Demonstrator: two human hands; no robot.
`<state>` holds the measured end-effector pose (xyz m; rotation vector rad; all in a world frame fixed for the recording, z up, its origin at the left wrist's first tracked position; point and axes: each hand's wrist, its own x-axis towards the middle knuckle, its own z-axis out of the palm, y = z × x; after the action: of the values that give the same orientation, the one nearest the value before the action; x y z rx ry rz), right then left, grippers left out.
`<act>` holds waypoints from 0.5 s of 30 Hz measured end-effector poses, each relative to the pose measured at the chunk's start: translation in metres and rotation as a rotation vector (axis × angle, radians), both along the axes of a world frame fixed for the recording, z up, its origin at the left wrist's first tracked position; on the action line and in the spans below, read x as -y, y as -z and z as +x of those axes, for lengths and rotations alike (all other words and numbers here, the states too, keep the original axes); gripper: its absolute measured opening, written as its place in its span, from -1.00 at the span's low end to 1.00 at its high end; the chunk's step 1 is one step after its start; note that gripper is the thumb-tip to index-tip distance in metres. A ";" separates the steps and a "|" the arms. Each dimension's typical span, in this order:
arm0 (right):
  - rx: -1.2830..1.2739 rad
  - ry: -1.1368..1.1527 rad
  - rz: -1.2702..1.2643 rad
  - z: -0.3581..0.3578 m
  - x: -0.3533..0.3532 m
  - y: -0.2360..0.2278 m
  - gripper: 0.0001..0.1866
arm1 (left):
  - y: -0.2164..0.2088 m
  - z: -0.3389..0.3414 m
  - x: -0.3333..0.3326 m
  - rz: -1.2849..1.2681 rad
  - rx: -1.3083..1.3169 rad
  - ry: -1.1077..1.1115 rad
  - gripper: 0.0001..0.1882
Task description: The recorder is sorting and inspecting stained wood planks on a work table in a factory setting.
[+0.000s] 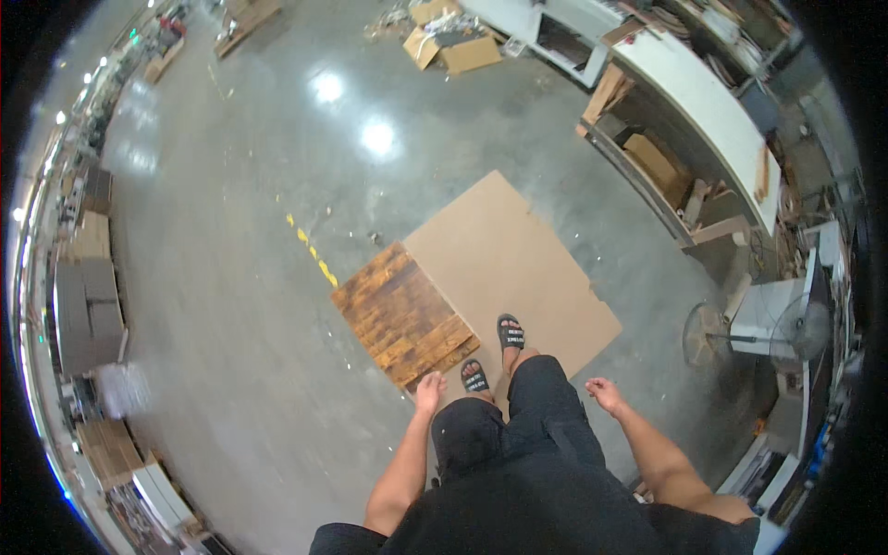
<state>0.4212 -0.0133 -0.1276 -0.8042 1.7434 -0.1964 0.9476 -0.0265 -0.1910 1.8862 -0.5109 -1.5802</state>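
Observation:
My left hand [429,392] hangs in the air just above the near corner of a brown wood-grain board [398,310], with loosely bent fingers and nothing visible in it. Out to the right, my right hand [605,395] is held away from my body near the right corner of a flat cardboard sheet [518,245]; its fingers are slightly curled, and I see no object there. The board lies on the floor along the left edge of the sheet. My sandalled feet [511,335] are on or beside the sheet, close to the board.
A workbench with a white top [703,111] and filled shelves stands at the far right. Near it is a standing fan [708,335]. An open cardboard box of scraps [453,48] sits at the back. Stacked cardboard [88,310] lines the left side, and yellow marks [313,250] run along the floor.

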 end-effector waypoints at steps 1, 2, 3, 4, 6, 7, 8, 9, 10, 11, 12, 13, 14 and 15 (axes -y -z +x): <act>0.008 0.039 -0.022 0.009 -0.002 -0.013 -0.53 | -0.013 0.005 0.019 -0.080 -0.009 0.022 -0.53; 0.010 0.091 -0.051 0.012 -0.003 -0.017 -0.55 | -0.024 0.001 0.029 -0.084 0.031 0.035 -0.59; 0.016 0.130 -0.090 0.016 -0.007 -0.021 -0.55 | -0.037 0.006 0.039 -0.096 0.033 0.143 -0.60; 0.026 0.166 -0.077 0.014 -0.018 -0.018 -0.58 | -0.047 0.001 0.045 -0.106 0.043 0.125 -0.62; 0.027 0.216 -0.111 0.015 -0.045 -0.002 -0.63 | -0.061 0.007 0.050 -0.113 0.020 0.141 -0.63; 0.010 0.241 -0.153 0.015 -0.054 0.008 -0.66 | -0.069 0.004 0.052 -0.111 0.065 0.203 -0.63; -0.065 0.149 -0.201 0.030 -0.050 -0.004 -0.72 | -0.073 0.008 0.048 -0.116 0.034 0.127 -0.64; -0.144 0.050 -0.250 0.040 -0.048 -0.017 -0.76 | -0.068 0.021 0.042 -0.074 0.080 0.133 -0.66; -0.150 0.101 -0.265 0.039 -0.048 -0.018 -0.76 | -0.090 0.007 0.050 0.018 0.024 0.157 -0.66; -0.036 0.266 -0.231 0.034 -0.059 -0.002 -0.77 | -0.099 0.003 0.052 0.012 -0.040 0.109 -0.64; 0.079 0.434 -0.195 0.027 -0.070 0.015 -0.76 | -0.104 -0.004 0.060 0.057 -0.049 0.109 -0.64; 0.087 0.461 -0.208 0.019 -0.071 0.029 -0.76 | -0.114 -0.011 0.069 0.146 -0.011 0.128 -0.62; 0.128 0.493 -0.229 0.010 -0.073 0.041 -0.74 | -0.112 -0.016 0.080 0.154 0.007 0.140 -0.63; 0.164 0.522 -0.246 -0.002 -0.079 0.053 -0.70 | -0.110 -0.019 0.089 0.166 0.021 0.149 -0.63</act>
<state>0.4193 0.0653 -0.1806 -0.4721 1.7610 -0.8177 0.9284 -0.1158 -0.0810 2.0306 -0.5550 -1.7472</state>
